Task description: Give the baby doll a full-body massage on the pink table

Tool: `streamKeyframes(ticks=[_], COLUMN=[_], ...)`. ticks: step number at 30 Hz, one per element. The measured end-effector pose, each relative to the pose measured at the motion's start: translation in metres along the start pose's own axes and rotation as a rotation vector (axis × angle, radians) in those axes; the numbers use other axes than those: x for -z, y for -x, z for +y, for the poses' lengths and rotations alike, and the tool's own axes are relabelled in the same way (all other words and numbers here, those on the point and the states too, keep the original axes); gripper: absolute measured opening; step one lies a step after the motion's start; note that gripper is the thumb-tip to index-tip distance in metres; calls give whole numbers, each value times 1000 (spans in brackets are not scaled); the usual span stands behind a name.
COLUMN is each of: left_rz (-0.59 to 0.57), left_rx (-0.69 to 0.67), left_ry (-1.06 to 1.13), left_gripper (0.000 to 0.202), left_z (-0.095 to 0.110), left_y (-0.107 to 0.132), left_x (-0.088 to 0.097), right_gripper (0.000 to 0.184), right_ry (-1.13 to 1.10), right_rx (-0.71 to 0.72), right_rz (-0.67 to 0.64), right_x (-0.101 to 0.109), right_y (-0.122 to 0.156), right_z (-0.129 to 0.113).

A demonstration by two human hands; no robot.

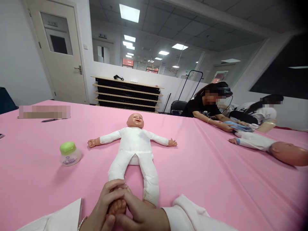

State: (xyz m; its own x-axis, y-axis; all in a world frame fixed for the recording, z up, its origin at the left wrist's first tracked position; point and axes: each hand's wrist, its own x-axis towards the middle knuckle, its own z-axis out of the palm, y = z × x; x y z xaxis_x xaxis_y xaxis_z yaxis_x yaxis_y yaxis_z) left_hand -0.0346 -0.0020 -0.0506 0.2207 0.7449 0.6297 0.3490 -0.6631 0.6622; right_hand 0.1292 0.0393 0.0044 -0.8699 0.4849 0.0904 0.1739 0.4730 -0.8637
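Note:
A baby doll [134,147] in a white cloth body lies on its back on the pink table [204,179], head away from me, arms spread. Both my hands meet at the bottom edge around one of the doll's feet [117,207]. My left hand [106,205] wraps its fingers over that foot from the left. My right hand [141,215] closes on the same foot from the right, its fingers overlapping the left hand's. The doll's other leg [150,183] lies free beside my right hand. Both my sleeves are white.
A small jar with a green lid [69,154] stands left of the doll. At the far right two other people lean over a second doll [271,146] on the same table. A pen [51,120] lies far left. A door and a low shelf stand behind.

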Motion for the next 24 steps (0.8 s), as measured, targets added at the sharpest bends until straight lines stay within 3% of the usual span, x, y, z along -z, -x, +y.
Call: streamKeyframes(ticks=[4, 10, 14, 17, 20, 24], left_rz=[-9, -19, -11, -26, -38, -64], left_rx=[-86, -119, -47, 30, 36, -68], left_ry=[-124, -153, -40, 20, 72, 9], left_gripper=[45, 40, 34, 34, 32, 40], left_z=[-2, 9, 15, 11, 3, -3], left_y=[-5, -17, -20, -16, -12, -11], left_x=[-6, -4, 2, 1, -1, -4], right_gripper=[35, 50, 62, 55, 45, 41], right_ry=[-215, -263, -118, -107, -249, -442], right_rx=[44, 96, -95, -190, -94, 11], right_rz=[26, -41, -76, -39, -11, 19], right_x=[0, 3, 6, 6, 3, -3], right_y=[0, -1, 1, 2, 0, 0], right_z=[1, -2, -9, -12, -7, 4])
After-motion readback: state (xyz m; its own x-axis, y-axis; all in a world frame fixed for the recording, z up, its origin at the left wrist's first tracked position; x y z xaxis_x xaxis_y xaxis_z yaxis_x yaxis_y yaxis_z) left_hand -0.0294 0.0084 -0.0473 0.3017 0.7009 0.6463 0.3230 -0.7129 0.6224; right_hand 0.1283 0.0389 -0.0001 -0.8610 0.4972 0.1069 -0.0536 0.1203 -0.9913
